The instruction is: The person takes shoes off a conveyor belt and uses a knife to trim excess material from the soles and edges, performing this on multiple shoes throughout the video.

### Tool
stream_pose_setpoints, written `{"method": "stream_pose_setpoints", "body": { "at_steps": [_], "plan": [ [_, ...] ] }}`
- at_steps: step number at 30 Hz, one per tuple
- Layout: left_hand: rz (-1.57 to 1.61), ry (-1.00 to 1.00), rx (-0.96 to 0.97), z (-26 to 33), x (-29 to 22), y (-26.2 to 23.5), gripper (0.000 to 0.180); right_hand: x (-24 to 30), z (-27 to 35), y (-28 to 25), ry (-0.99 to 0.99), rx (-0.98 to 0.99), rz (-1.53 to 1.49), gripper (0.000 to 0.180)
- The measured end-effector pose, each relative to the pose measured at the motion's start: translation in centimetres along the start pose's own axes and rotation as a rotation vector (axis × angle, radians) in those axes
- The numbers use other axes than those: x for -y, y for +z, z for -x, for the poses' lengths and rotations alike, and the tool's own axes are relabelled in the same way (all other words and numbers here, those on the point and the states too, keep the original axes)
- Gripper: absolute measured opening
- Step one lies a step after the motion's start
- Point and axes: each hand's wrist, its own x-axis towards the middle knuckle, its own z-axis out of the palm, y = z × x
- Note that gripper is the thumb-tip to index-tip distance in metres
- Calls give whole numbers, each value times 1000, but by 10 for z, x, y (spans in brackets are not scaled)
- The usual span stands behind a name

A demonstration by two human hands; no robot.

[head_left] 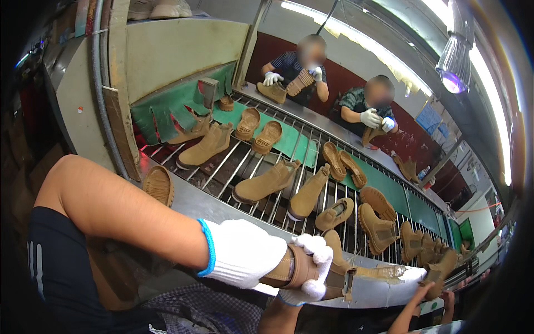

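Note:
My left hand point(245, 253), in a white glove with a blue cuff, reaches in from the left and grips the shaft of a tan ankle boot point(292, 271). My right hand point(314, 267), also in a white glove, comes up from below and wraps its fingers around the same boot at its opening. The boot lies on its side over the near metal ledge point(367, 292), its toe end pointing right. Most of its foot part is hidden behind my hands.
A conveyor of metal rods point(261, 203) carries several tan boots and loose soles, with green mats on it. Across it, two people in white gloves handle boots. Another person's bare hand point(424, 295) holds a boot at the lower right. A lamp point(453, 69) hangs at the upper right.

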Motion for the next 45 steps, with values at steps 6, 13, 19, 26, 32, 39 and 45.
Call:
{"method": "stream_pose_setpoints", "body": {
  "at_steps": [6,13,19,26,32,39,45],
  "plan": [
    [-20,161,-50,-18,-9,5,29,28,7,-9,3,19,315,35],
    [-142,231,-13,-26,-18,2,38,80,15,-7,36,263,965,23],
    [92,392,-416,14,-17,45,61,85,78,-8,105,59,649,77],
    [66,489,-465,35,-33,89,50,71,168,2,22,-184,502,51],
    [-78,654,-518,42,-54,119,40,81,211,7,169,-390,409,32],
    [-168,749,-556,61,-55,164,35,97,234,27,528,-562,624,63],
    [-210,804,-575,75,-46,192,28,85,253,30,727,-590,749,60]
  ]
}}
